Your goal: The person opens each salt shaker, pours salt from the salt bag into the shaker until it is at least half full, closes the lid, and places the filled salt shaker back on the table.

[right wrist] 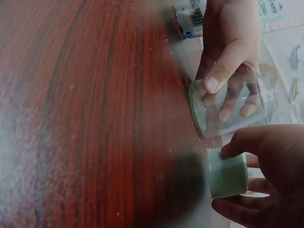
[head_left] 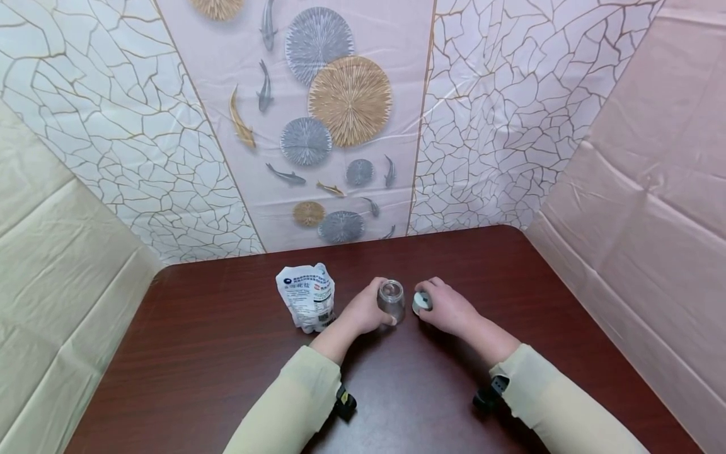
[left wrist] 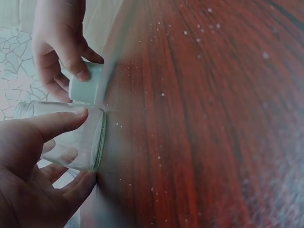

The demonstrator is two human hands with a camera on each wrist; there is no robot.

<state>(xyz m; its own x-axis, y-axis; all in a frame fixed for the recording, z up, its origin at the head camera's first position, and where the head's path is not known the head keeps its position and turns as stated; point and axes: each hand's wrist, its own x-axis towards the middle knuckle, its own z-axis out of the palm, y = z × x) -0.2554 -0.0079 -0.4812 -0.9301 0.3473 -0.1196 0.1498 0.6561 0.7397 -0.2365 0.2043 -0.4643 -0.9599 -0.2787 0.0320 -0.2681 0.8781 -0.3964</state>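
My left hand (head_left: 365, 310) grips a clear glass jar (head_left: 392, 304) from its left side. The jar stands upright on the table with its mouth uncovered; in the left wrist view the thumb lies along its wall and the other fingers wrap round behind. Just to the right, my right hand (head_left: 450, 308) holds a short pale green lid (right wrist: 228, 174) between thumb and fingers. In the right wrist view this lid is beside the jar, low by the tabletop. Through the glass, the jar (right wrist: 232, 107) shows only the fingers behind it.
A white printed bag (head_left: 308, 296) stands left of the jar, close to my left hand. Small white specks lie scattered on the dark red-brown table (head_left: 227, 366). Patterned cloth walls (head_left: 482, 126) rise behind the table and at both sides.
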